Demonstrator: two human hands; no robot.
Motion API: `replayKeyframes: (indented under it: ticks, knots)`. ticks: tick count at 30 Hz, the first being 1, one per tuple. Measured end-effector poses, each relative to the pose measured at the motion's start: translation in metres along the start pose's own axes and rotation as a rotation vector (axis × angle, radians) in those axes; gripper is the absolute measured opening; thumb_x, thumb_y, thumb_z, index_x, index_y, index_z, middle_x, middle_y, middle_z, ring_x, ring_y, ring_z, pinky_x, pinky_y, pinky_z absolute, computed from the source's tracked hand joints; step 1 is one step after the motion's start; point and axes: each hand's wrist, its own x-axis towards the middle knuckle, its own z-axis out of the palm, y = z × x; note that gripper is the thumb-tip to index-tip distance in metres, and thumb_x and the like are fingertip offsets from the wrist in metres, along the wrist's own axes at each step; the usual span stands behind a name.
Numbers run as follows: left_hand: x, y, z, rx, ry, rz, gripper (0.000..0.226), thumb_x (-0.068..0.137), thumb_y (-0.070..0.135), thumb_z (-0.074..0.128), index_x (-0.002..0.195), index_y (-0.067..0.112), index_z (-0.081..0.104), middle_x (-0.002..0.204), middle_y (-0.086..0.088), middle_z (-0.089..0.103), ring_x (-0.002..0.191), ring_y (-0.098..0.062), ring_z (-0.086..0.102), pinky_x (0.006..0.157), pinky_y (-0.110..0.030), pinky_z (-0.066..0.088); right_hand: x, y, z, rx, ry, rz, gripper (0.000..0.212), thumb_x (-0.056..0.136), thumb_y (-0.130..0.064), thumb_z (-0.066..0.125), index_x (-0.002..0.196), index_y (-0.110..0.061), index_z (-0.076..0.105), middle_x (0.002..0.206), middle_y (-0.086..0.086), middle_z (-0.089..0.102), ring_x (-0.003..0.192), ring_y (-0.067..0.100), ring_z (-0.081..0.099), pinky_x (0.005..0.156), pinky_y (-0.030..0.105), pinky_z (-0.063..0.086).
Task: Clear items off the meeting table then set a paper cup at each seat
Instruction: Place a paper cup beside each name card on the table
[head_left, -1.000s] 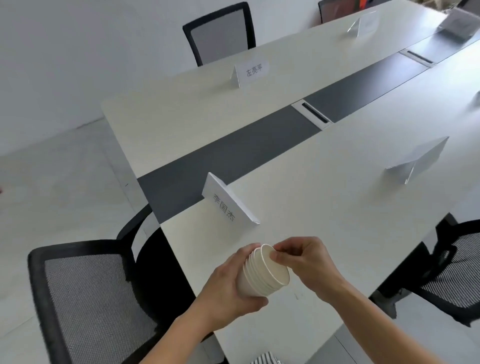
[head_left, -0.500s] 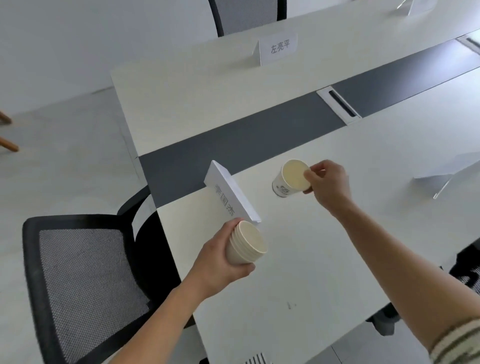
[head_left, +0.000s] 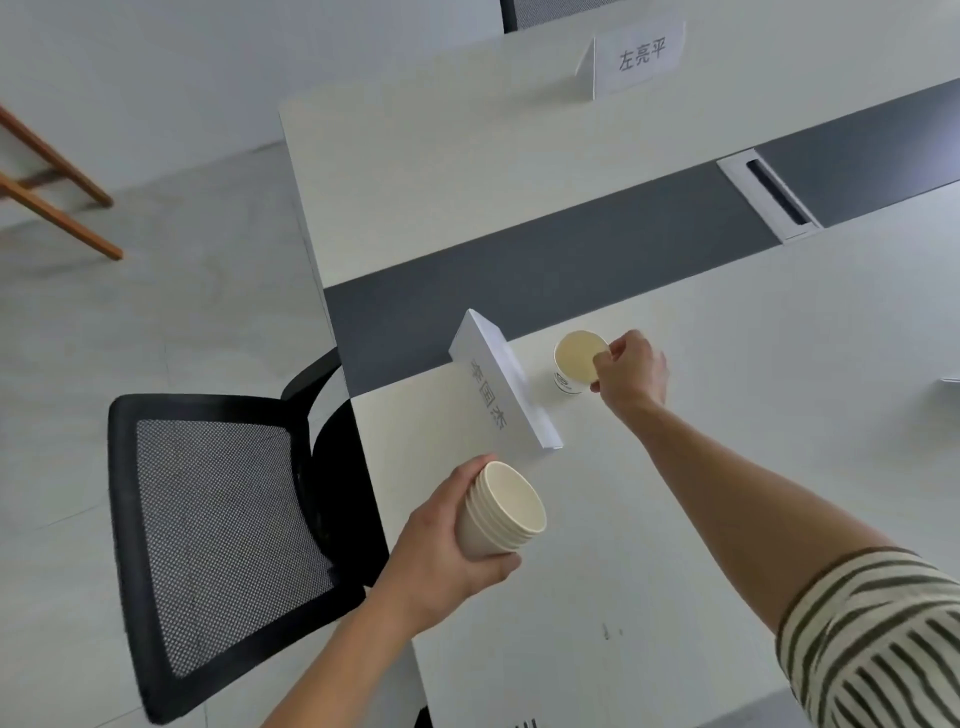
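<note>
white meeting table (head_left: 675, 467): right hand (head_left: 629, 370) pinches the rim of a paper cup (head_left: 577, 362) just beside the name card (head_left: 506, 387); left hand (head_left: 457, 535) grips the cup stack (head_left: 501, 509). a careless release could tip it against the card.

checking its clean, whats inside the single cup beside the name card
The cup looks bare and pale inside, nothing in it. The right hand pinches the rim, hiding that edge.

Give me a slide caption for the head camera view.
Right hand pinches a paper cup beside a name card; left hand grips the cup stack.
</note>
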Motion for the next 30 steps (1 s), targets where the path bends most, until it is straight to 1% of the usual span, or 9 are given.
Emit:
replayKeyframes:
  ticks: [2, 6, 10, 11, 13, 15, 17, 22, 30]
  knots:
    - [0.000, 0.001, 0.000, 0.004, -0.008, 0.008, 0.085, 0.066, 0.022, 0.086, 0.134, 0.045, 0.041, 0.117, 0.020, 0.059, 0.108, 0.000, 0.056, 0.088, -0.010, 0.047, 0.001, 0.001, 0.002, -0.002, -0.033, 0.027, 0.015, 0.079, -0.028, 0.048, 0.090, -0.019, 0.054, 0.067, 0.001, 0.067, 0.080, 0.031, 0.070, 0.076, 0.045, 0.056]
    - [0.001, 0.001, -0.004, -0.002, -0.017, 0.024, 0.084, 0.066, 0.021, 0.086, 0.133, 0.044, 0.041, 0.117, 0.020, 0.059, 0.108, 0.000, 0.056, 0.086, -0.005, 0.045, -0.009, 0.002, -0.009, -0.011, -0.028, 0.068, 0.057, 0.073, -0.066, 0.047, 0.111, -0.024, 0.054, 0.087, 0.003, 0.073, 0.089, 0.025, 0.069, 0.083, 0.041, 0.054]
    - [-0.002, -0.005, -0.015, -0.007, -0.005, 0.038, 0.084, 0.066, 0.020, 0.087, 0.132, 0.046, 0.041, 0.118, 0.021, 0.060, 0.109, 0.001, 0.057, 0.085, -0.003, 0.043, -0.057, 0.018, -0.020, -0.039, 0.073, -0.046, 0.038, 0.086, -0.056, 0.050, 0.093, -0.020, 0.059, 0.084, -0.006, 0.065, 0.087, 0.022, 0.062, 0.071, 0.033, 0.042]
    - [-0.003, -0.006, -0.018, -0.010, -0.001, 0.037, 0.085, 0.065, 0.020, 0.087, 0.131, 0.046, 0.041, 0.117, 0.021, 0.060, 0.109, 0.001, 0.057, 0.084, -0.002, 0.043, -0.071, 0.023, -0.016, -0.054, 0.032, -0.101, 0.034, 0.086, -0.054, 0.053, 0.092, -0.021, 0.059, 0.087, -0.006, 0.065, 0.089, 0.021, 0.063, 0.071, 0.033, 0.042]
    - [-0.006, -0.009, -0.024, -0.012, 0.006, 0.038, 0.085, 0.065, 0.020, 0.088, 0.131, 0.047, 0.041, 0.117, 0.021, 0.060, 0.108, 0.003, 0.057, 0.084, -0.001, 0.042, -0.094, 0.030, 0.000, -0.155, -0.161, -0.235, 0.046, 0.083, -0.057, 0.058, 0.115, -0.025, 0.057, 0.112, -0.004, 0.063, 0.107, 0.019, 0.060, 0.084, 0.035, 0.047]
    - [-0.010, -0.011, -0.028, -0.007, 0.009, 0.042, 0.086, 0.064, 0.021, 0.088, 0.131, 0.048, 0.041, 0.116, 0.023, 0.060, 0.108, 0.005, 0.057, 0.085, -0.001, 0.043, -0.102, 0.031, 0.020, -0.304, -0.370, -0.310, 0.073, 0.083, -0.064, 0.055, 0.143, -0.028, 0.036, 0.140, -0.002, 0.049, 0.126, 0.022, 0.048, 0.097, 0.041, 0.044]
    - [-0.015, -0.014, -0.034, -0.007, 0.013, 0.049, 0.086, 0.064, 0.022, 0.088, 0.132, 0.047, 0.041, 0.116, 0.025, 0.060, 0.109, 0.006, 0.056, 0.085, -0.002, 0.042, -0.104, 0.025, 0.037, -0.378, -0.429, -0.331, 0.079, 0.087, -0.062, 0.049, 0.151, -0.028, 0.018, 0.149, 0.003, 0.041, 0.128, 0.029, 0.046, 0.097, 0.043, 0.043]
    - [-0.031, -0.030, -0.047, -0.016, 0.022, 0.038, 0.087, 0.063, 0.027, 0.088, 0.132, 0.050, 0.040, 0.118, 0.028, 0.058, 0.113, 0.002, 0.056, 0.091, -0.009, 0.045, -0.110, 0.010, 0.058, -0.437, -0.308, -0.293, 0.065, 0.095, -0.051, 0.042, 0.150, -0.022, 0.021, 0.131, 0.013, 0.058, 0.112, 0.036, 0.057, 0.083, 0.041, 0.046]
    - [-0.052, -0.047, -0.067, 0.016, 0.046, 0.058, 0.088, 0.064, 0.024, 0.088, 0.131, 0.051, 0.039, 0.122, 0.023, 0.057, 0.116, 0.004, 0.053, 0.091, -0.001, 0.040, -0.108, -0.001, 0.062, -0.437, -0.287, -0.208, 0.068, 0.091, -0.056, 0.045, 0.147, -0.022, 0.026, 0.127, 0.015, 0.060, 0.112, 0.036, 0.057, 0.086, 0.043, 0.047]
